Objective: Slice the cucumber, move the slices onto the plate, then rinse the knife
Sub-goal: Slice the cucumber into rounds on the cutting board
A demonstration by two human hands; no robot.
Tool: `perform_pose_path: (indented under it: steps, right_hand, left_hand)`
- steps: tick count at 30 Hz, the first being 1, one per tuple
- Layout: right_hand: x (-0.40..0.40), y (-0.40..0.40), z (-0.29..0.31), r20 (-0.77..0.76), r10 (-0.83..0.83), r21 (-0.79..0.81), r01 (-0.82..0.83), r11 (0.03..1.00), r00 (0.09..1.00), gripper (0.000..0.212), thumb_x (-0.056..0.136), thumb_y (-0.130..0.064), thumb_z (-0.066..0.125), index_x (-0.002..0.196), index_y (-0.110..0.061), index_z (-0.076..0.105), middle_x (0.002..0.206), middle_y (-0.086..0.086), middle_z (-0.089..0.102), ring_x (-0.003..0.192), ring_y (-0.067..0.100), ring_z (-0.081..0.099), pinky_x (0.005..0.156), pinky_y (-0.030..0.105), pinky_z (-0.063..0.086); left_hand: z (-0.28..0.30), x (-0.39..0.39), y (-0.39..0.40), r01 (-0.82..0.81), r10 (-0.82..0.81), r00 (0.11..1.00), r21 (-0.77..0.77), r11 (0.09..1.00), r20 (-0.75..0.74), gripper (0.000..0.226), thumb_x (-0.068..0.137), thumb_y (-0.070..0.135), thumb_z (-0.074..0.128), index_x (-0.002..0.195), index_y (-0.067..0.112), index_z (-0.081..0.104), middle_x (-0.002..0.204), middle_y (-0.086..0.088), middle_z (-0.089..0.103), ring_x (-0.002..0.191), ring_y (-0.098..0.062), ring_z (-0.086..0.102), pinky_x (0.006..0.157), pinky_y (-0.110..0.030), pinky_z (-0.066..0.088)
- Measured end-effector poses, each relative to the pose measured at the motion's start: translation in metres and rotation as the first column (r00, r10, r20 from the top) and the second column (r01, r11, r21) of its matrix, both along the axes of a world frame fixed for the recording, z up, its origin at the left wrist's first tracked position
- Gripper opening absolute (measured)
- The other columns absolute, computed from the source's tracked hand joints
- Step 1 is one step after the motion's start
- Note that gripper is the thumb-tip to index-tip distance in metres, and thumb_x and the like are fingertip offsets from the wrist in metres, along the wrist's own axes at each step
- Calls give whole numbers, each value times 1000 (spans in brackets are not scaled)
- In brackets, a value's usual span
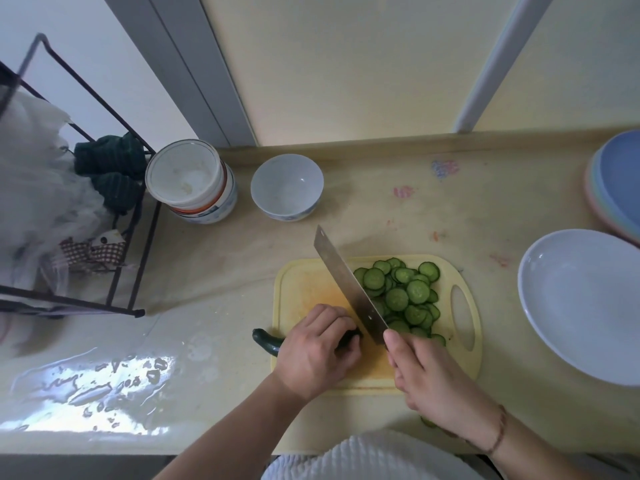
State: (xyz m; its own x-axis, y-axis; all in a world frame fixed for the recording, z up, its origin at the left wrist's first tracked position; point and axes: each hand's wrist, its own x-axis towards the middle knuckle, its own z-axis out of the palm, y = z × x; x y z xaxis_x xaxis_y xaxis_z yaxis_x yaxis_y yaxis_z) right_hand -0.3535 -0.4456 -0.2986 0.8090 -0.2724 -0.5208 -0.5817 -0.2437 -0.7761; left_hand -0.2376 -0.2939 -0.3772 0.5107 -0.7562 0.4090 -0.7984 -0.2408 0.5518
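On the yellow cutting board (301, 282) the left hand (317, 351) presses down on the cucumber (266, 341), fingers curled together over it, its dark stub end poking past the board's left edge. The right hand (426, 372) has its fingers clamped on the handle of the knife (349, 285), whose blade stands just beside the left knuckles. A heap of slices (401, 292) lies right of the blade. The white plate (585, 303) sits on the table (207, 271), right of the board.

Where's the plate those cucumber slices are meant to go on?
The empty white plate sits on the counter at the right of the head view, just beyond the yellow cutting board, in front of stacked coloured plates.
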Motion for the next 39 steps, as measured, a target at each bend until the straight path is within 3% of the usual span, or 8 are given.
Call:
perform_pose_path:
  steps: [7,15,20,26,29,33,36,39]
  right_hand:
    - [-12,10,18,63,21,-62,-17,998,998,57,82,-67,27,67,-15,43,44,-6,37,42,7,32,49,26,28]
    - [-23,12,13,21,27,-83,-25,996,999,59,82,-66,26,67,-13,48,53,2,44,45,8,38,52,38,36]
    - [-12,16,4,77,33,-141,-22,990,996,58,85,-64,24,65,-15,47,55,8,50,54,22,49,63,44,44]
    - [7,19,-14,45,67,-198,-57,979,997,42,91,-55,25,64,-30,44,56,-7,51,52,4,48,54,19,36]
    - [10,20,-23,54,83,-241,-67,968,995,44,89,-58,21,66,-29,45,58,-8,51,57,7,50,55,21,35]
    - [14,20,-30,61,62,-270,-44,962,996,53,85,-63,17,75,-25,52,68,-6,58,68,17,59,62,30,44]
    - [9,11,-27,29,35,-197,-29,980,999,54,84,-65,18,69,-23,49,55,-7,51,48,4,49,50,21,36]
    - [3,-3,-21,-57,-50,-12,50,999,997,55,89,-61,23,69,-15,45,43,-6,39,34,3,35,41,19,30]
  left_hand:
    - [0,1,-1,-7,7,1000,-23,1000,3,11,79,6,79,86,4,72,90,-4,67,82,-22,62,77,-25,54]
    - [0,1,-1,9,-9,1000,-3,1000,-2,7,82,7,75,88,5,72,92,-4,67,84,-21,62,79,-25,54]
    - [-3,1,-1,9,-9,1000,-5,1000,-6,6,83,7,74,87,4,72,92,-5,67,83,-22,63,79,-25,54]
    - [-4,1,-1,8,-8,1000,-6,1000,-19,10,82,8,79,89,4,73,93,-5,68,85,-22,64,79,-25,54]
    - [-3,1,0,24,-24,1000,-1,1000,-11,9,85,9,77,91,4,73,94,-5,68,87,-23,64,79,-28,55]
    - [-3,1,0,16,-16,1000,-7,1000,-15,9,88,12,74,90,4,72,94,-5,67,87,-22,64,78,-26,55]
    - [-2,1,-1,4,-4,1000,3,1000,-15,10,84,11,77,89,5,72,95,-4,68,88,-21,63,77,-27,55]
    - [0,1,-1,-2,2,1000,-1,1000,5,10,82,10,79,88,6,72,93,-4,67,87,-20,62,78,-24,54]
